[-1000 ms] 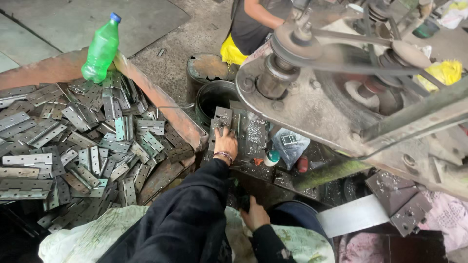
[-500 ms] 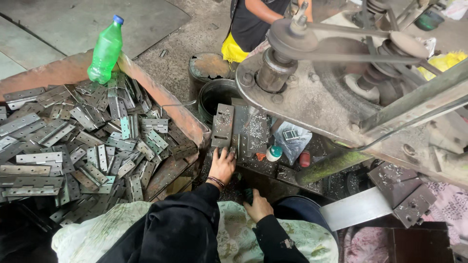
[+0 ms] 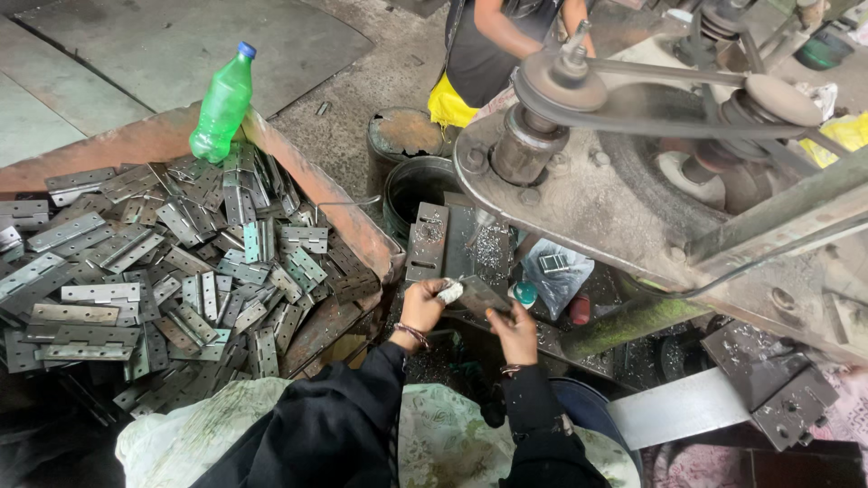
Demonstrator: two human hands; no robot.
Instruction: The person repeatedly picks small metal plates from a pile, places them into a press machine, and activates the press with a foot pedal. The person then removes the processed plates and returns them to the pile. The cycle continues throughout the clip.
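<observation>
At the far left, a rust-edged bin (image 3: 298, 172) is seen filled with a loose pile of grey metal hinges (image 3: 163, 271), lying at all angles, and a green plastic bottle (image 3: 220, 107) with a blue cap is seen leaning on the bin's far rim. To the right of the bin, two dark round buckets (image 3: 411, 172) are set on the floor, and a flat slotted metal plate (image 3: 428, 242) lies just in front of them, strewn with bright metal chips. Just below that plate, the left hand (image 3: 421, 307) is held with its fingers closed around a small pale wad, possibly cloth (image 3: 449, 291). Touching that wad on its right is a dark flat metal piece (image 3: 479, 294), which is gripped at its near end by the right hand (image 3: 517, 333), the fingers clamped on its edge. The long axis of the piece is judged to run from the right hand up and leftward, so that its free end points toward the left hand; the right hand is the nearer, being in contact with it. Further right, a large belt-driven machine (image 3: 633, 208) with pulleys is observed above the counter, and another person's torso (image 3: 493, 45) is visible behind it.
</observation>
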